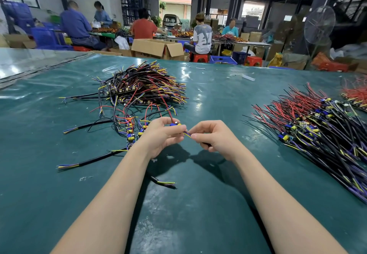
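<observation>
Wire module (175, 124) pinched in left hand (160, 135), its purple-yellow leads (187, 134) pinched in right hand (215, 138), over green table (198, 204).

Blue-and-yellow module (175, 124), red leads (167, 110) trailing back, purple-yellow wires (187, 134) stretched sideways, held aloft.

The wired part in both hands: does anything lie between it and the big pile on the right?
Nothing visible does. Only bare green table separates the wired part from the right pile.
</observation>
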`<state>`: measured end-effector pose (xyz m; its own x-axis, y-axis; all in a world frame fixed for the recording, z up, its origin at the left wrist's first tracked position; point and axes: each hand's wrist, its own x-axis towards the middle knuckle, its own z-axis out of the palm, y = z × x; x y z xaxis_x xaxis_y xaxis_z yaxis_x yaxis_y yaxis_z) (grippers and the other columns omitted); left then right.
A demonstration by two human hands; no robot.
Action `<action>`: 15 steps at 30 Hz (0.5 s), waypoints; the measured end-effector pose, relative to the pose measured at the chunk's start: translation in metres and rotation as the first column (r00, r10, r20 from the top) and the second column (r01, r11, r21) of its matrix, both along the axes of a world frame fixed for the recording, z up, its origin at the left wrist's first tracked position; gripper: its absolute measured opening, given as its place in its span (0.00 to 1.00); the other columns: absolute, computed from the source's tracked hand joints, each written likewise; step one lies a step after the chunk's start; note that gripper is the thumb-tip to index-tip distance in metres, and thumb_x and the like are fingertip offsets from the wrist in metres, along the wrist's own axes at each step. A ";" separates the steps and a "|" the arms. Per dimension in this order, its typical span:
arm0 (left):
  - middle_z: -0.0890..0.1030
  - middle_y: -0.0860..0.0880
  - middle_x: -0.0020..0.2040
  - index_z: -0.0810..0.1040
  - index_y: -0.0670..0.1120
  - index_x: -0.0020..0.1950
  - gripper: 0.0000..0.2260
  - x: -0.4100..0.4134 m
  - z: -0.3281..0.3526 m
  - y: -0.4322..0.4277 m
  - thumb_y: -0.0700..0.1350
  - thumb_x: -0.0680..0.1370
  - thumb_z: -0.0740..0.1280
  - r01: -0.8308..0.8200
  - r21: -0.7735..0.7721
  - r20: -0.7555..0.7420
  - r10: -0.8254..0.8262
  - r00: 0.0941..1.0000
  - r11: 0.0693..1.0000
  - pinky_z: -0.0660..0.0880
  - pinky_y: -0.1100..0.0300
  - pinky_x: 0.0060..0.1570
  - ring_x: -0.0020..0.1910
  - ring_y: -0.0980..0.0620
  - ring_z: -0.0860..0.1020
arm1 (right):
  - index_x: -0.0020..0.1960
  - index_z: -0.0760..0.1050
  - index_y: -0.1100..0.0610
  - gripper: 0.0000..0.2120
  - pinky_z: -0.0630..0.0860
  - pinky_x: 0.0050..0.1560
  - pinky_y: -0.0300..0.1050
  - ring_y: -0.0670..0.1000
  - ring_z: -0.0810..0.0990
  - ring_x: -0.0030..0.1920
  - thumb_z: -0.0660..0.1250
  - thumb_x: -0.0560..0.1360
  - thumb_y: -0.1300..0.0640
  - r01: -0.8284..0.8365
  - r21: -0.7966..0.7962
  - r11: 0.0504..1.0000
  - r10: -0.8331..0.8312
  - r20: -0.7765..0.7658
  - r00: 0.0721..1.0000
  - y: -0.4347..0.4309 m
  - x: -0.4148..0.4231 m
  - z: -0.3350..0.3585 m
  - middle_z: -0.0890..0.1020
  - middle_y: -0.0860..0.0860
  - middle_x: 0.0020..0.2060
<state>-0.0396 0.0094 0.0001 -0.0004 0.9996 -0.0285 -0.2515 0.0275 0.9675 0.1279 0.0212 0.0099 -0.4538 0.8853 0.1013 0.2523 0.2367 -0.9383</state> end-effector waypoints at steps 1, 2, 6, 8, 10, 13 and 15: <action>0.77 0.43 0.37 0.72 0.42 0.45 0.09 0.001 0.000 0.001 0.31 0.72 0.68 -0.011 0.015 -0.030 0.011 0.999 1.000 0.76 0.66 0.28 0.26 0.57 0.79 | 0.38 0.78 0.56 0.09 0.58 0.21 0.32 0.43 0.64 0.19 0.66 0.73 0.67 0.006 0.002 1.000 -0.006 0.013 1.000 0.001 0.001 0.000 0.71 0.43 0.19; 0.78 0.43 0.36 0.73 0.43 0.45 0.09 0.002 -0.001 0.001 0.31 0.72 0.69 -0.017 0.040 -0.085 0.021 0.996 0.999 0.76 0.66 0.29 0.26 0.56 0.78 | 0.38 0.78 0.56 0.09 0.58 0.21 0.32 0.43 0.64 0.20 0.67 0.73 0.67 0.008 0.002 1.000 -0.008 0.036 0.999 0.001 0.001 0.000 0.71 0.43 0.19; 0.79 0.50 0.27 0.75 0.44 0.47 0.10 0.003 -0.003 0.000 0.32 0.72 0.70 0.022 0.151 -0.304 0.025 0.952 0.988 0.76 0.65 0.31 0.25 0.55 0.76 | 0.34 0.79 0.54 0.11 0.58 0.22 0.32 0.45 0.65 0.21 0.67 0.72 0.66 -0.032 -0.049 0.998 0.036 0.096 0.995 0.002 0.004 0.000 0.71 0.49 0.22; 0.79 0.50 0.27 0.75 0.45 0.47 0.10 0.004 -0.002 -0.001 0.32 0.72 0.69 0.021 0.190 -0.296 0.037 0.955 0.982 0.76 0.65 0.31 0.25 0.56 0.76 | 0.34 0.79 0.54 0.10 0.56 0.22 0.32 0.46 0.64 0.21 0.67 0.72 0.66 -0.042 -0.082 0.996 0.045 0.043 0.998 0.004 0.005 0.001 0.70 0.51 0.24; 0.78 0.47 0.30 0.74 0.45 0.47 0.10 0.003 -0.001 -0.001 0.32 0.73 0.68 0.023 0.185 -0.267 0.028 0.963 0.983 0.76 0.65 0.30 0.26 0.57 0.75 | 0.35 0.78 0.57 0.09 0.56 0.21 0.32 0.45 0.63 0.20 0.66 0.72 0.66 -0.028 -0.098 0.995 0.030 0.010 1.000 0.004 0.005 0.001 0.70 0.50 0.23; 0.75 0.44 0.34 0.69 0.46 0.46 0.09 0.003 -0.001 -0.001 0.34 0.76 0.65 0.073 0.122 -0.306 -0.033 0.951 0.990 0.76 0.65 0.30 0.27 0.58 0.76 | 0.36 0.77 0.58 0.08 0.56 0.20 0.32 0.43 0.63 0.19 0.65 0.74 0.64 0.004 -0.098 0.995 0.004 0.074 0.997 0.003 0.001 -0.002 0.69 0.47 0.21; 0.74 0.46 0.35 0.67 0.47 0.46 0.09 0.004 -0.002 -0.002 0.35 0.77 0.64 0.093 0.091 -0.325 -0.059 0.944 0.992 0.76 0.65 0.30 0.28 0.57 0.76 | 0.36 0.77 0.58 0.09 0.55 0.20 0.32 0.43 0.63 0.19 0.65 0.75 0.64 0.009 -0.105 0.994 0.001 0.096 0.995 0.002 0.000 -0.002 0.68 0.47 0.21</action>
<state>-0.0360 0.0077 -0.0020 0.0833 0.9945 0.0640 0.0713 -0.0700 0.9950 0.1278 0.0234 0.0083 -0.4533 0.8906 -0.0360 0.3430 0.1371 -0.9293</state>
